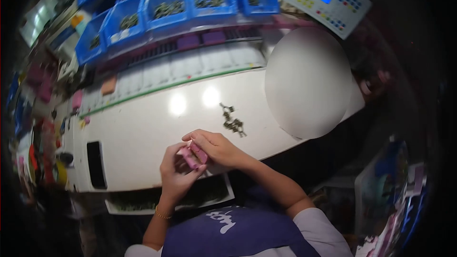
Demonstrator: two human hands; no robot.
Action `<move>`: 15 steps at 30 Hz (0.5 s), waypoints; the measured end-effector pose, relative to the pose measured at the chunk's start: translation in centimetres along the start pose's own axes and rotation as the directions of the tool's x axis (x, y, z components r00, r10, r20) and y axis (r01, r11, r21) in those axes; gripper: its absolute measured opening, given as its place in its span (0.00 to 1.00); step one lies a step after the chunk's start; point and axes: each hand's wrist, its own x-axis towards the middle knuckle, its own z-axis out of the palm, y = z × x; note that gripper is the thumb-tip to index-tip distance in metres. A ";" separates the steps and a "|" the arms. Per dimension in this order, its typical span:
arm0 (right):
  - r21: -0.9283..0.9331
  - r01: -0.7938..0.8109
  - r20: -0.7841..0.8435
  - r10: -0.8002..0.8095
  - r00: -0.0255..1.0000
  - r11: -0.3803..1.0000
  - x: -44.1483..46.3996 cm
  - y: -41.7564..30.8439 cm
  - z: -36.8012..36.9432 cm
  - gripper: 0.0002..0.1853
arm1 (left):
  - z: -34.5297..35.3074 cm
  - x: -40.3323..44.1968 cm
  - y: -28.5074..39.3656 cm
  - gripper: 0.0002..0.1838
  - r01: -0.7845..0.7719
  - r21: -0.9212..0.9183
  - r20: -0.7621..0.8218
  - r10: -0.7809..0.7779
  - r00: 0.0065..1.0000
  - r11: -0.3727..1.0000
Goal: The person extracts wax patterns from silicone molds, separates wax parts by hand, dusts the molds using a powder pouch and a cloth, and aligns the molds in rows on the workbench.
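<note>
My left hand is closed around a small pink block-like thing at the front edge of the white table. It looks split or hinged along its middle, but blur hides the detail. From the other side my right hand bends over the same thing, its fingers closed on the upper edge. Beyond my hands lies a loose cluster of small dark metal parts on the tabletop.
Blue bins of small parts line the back. A control panel with a blue screen stands at the upper right. A black phone lies at the left. Below the table edge is a white tray. A blurred oval covers the right end.
</note>
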 end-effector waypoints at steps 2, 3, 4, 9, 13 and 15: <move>0.072 0.074 -0.092 -0.067 0.994 0.995 -1.1 -0.4 -0.4 0.21 | -0.4 -0.2 -0.8 0.34 -0.016 -0.051 -0.054 0.014 0.998 0.999; -0.096 0.077 -0.113 -0.088 0.990 0.992 -2.2 -2.0 -0.6 0.21 | -0.4 -0.1 -0.3 0.31 -0.006 -0.121 -0.067 -0.002 0.998 0.993; -0.260 0.071 -0.126 -0.106 0.986 0.963 -3.2 -2.8 -0.6 0.21 | -0.5 -0.1 0.1 0.28 0.008 -0.191 -0.084 -0.025 0.996 0.982; -0.320 0.094 -0.210 -0.167 0.963 0.943 -4.3 -0.1 -0.7 0.23 | -4.3 0.7 0.4 0.23 0.118 -0.077 0.019 -0.117 0.993 0.990; -0.607 0.120 -0.278 -0.351 0.894 0.785 -4.5 0.5 -0.3 0.18 | -4.9 1.8 0.9 0.25 0.290 -0.259 0.118 -0.268 0.956 0.921; -0.496 0.167 -0.241 -0.320 0.916 0.852 -4.1 2.0 -0.7 0.14 | -4.0 2.2 1.3 0.27 0.282 -0.307 0.166 -0.240 0.956 0.909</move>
